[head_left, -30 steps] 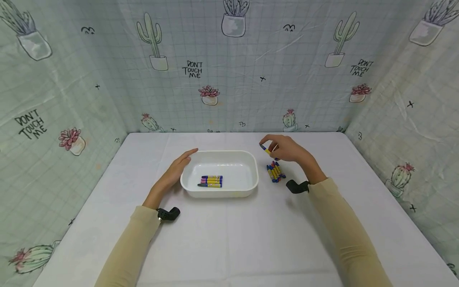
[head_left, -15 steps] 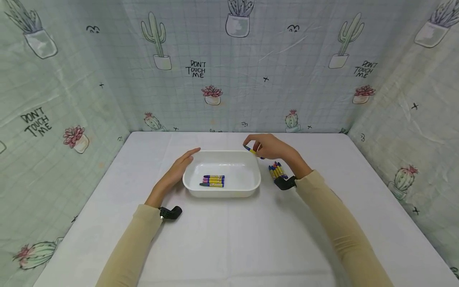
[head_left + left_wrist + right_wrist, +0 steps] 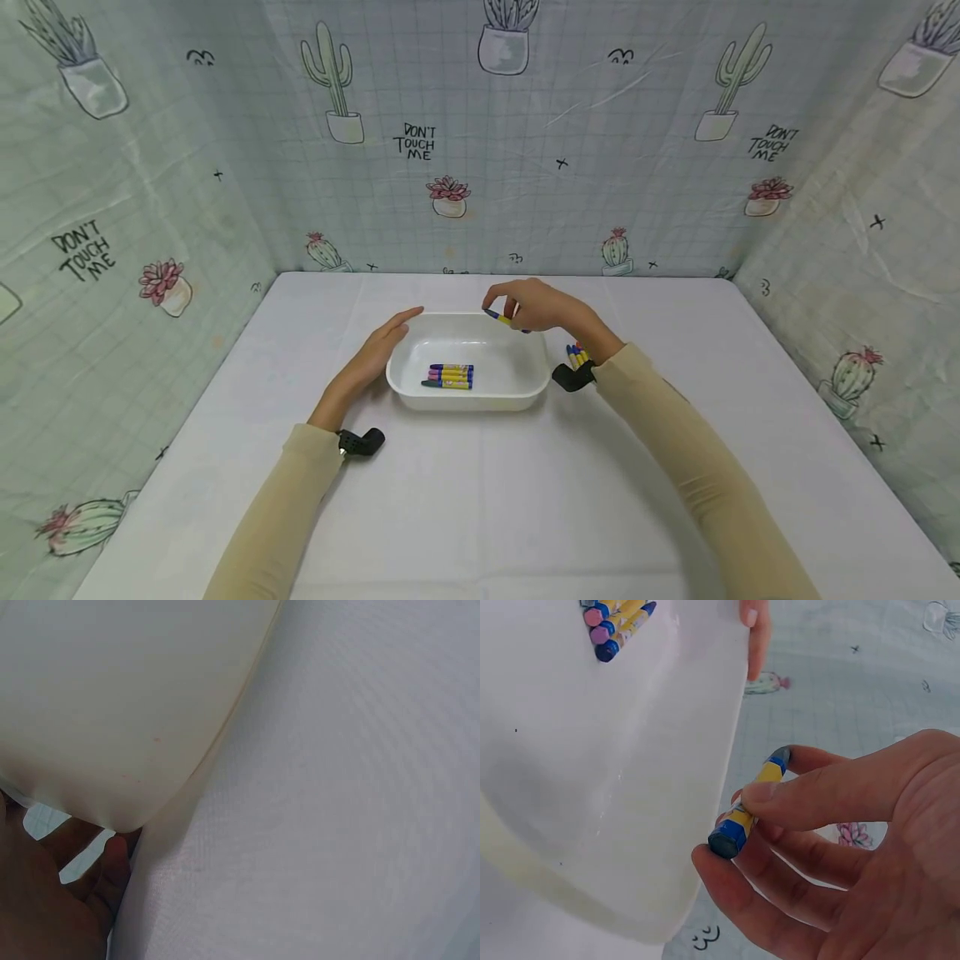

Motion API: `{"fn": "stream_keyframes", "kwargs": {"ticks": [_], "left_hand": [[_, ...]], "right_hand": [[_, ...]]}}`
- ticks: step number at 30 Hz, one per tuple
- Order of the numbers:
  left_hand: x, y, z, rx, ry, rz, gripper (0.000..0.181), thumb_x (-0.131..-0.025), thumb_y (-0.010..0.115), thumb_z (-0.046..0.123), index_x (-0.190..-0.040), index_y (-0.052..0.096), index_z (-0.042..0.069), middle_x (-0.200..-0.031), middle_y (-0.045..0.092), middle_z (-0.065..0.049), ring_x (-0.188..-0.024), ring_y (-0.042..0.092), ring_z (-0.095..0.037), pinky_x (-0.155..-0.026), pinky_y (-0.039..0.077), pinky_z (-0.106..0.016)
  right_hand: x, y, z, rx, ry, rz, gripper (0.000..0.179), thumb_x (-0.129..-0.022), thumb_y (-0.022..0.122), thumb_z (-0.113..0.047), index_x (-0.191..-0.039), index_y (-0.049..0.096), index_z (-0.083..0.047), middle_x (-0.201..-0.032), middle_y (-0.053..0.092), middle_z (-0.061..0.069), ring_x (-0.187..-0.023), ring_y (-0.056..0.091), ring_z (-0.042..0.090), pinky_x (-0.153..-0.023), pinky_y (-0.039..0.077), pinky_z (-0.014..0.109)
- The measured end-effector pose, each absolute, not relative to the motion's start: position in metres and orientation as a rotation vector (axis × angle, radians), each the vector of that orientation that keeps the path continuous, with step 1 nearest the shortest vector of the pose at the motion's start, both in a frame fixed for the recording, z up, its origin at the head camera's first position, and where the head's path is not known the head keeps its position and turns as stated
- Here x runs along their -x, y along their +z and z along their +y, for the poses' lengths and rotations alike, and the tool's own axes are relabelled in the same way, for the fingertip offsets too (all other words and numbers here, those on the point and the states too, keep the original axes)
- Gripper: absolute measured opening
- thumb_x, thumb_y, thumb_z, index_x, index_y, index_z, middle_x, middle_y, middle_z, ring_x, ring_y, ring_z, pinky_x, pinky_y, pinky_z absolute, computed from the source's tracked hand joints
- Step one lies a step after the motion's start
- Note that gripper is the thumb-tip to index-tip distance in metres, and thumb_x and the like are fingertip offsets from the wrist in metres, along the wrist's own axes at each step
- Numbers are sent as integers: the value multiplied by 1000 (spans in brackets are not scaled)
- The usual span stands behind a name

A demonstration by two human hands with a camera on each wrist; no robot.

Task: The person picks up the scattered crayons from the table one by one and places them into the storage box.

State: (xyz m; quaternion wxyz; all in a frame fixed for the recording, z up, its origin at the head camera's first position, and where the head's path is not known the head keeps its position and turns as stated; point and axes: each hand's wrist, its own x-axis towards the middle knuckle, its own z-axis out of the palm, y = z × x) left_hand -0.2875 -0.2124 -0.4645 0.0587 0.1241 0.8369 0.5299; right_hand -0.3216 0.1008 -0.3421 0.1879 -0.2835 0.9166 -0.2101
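A white rectangular tray (image 3: 480, 403) stands on the table with several crayons (image 3: 450, 377) side by side in its left half. My right hand (image 3: 536, 304) pinches a dark grey crayon (image 3: 757, 791) with a yellow wrapper between thumb and fingers, over the tray's far right rim. In the right wrist view the crayon lies slanted across the fingers, its tip at the index finger. My left hand (image 3: 375, 354) rests along the tray's left end, fingers extended towards the far corner. The left wrist view shows its fingers (image 3: 112, 870) against the tray's outer wall.
To the right of the tray lies a small pile of crayons (image 3: 576, 354), partly hidden by the right wrist's black camera (image 3: 573, 377). A patterned cactus cloth (image 3: 525, 167) hangs behind and at both sides of the white table (image 3: 480, 500).
My right hand has carried the crayon leftward from above the pile to the tray's far right rim. The left hand has stayed at the tray; the head view has shifted slightly.
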Motion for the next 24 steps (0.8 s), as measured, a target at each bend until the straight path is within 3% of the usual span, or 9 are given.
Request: {"fn": "stream_keyframes", "kwargs": {"ticks": [15, 24], "left_hand": [[288, -463, -212, -342, 1621, 2494, 49, -114, 28, 33, -163, 33, 32, -171, 28, -5, -157, 29, -34, -128, 22, -60], [285, -453, -209, -321, 1588, 2473, 50, -115, 26, 25, -164, 30, 23, -173, 23, -11, -157, 27, -38, -127, 25, -60]], "right_hand": [[332, -356, 57, 998, -475, 2428, 51, -95, 65, 0, -142, 62, -19, -122, 68, 12, -103, 67, 26, -76, 61, 29], [334, -373, 33, 1023, -385, 2375, 53, -94, 64, 4, -140, 64, -24, -124, 68, 11, -101, 66, 24, -77, 61, 29]]}}
